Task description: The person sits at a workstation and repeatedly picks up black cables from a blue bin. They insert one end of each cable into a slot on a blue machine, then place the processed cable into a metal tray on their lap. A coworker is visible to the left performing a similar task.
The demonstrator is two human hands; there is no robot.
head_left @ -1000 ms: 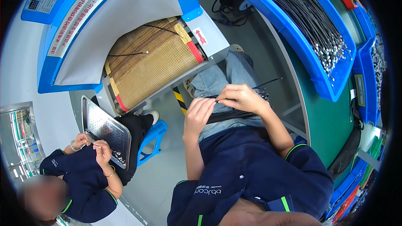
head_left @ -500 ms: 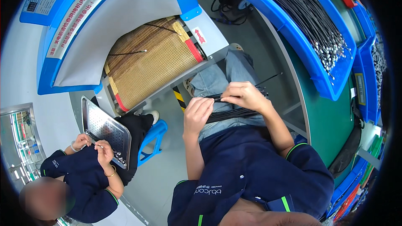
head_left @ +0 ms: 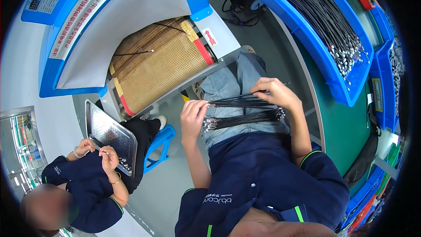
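Observation:
A few thin black cables point(head_left: 237, 101) stretch between my hands above my thighs. My left hand point(head_left: 193, 115) pinches their pale-tipped ends at the left. Fingers closed, my right hand point(head_left: 279, 94) grips them near the other end, where one cable pokes out past the fingers. Across my lap, just below, lies a thicker bundle of black cables point(head_left: 247, 119) with silvery ends on both sides; neither hand is on it.
Ahead, a mesh conveyor belt point(head_left: 158, 68) carries loose black cables out of a blue-and-white machine point(head_left: 127, 11). To the right, a blue bin point(head_left: 302, 35) full of cables stands on a green table point(head_left: 346, 127). At left, a co-worker holds cables over a perforated metal tray point(head_left: 107, 127), near a blue stool point(head_left: 162, 149).
My hands have moved apart, the left one leftward and the right one to the right and up. More of the held cables and the lap bundle now shows. Belt cables shifted slightly.

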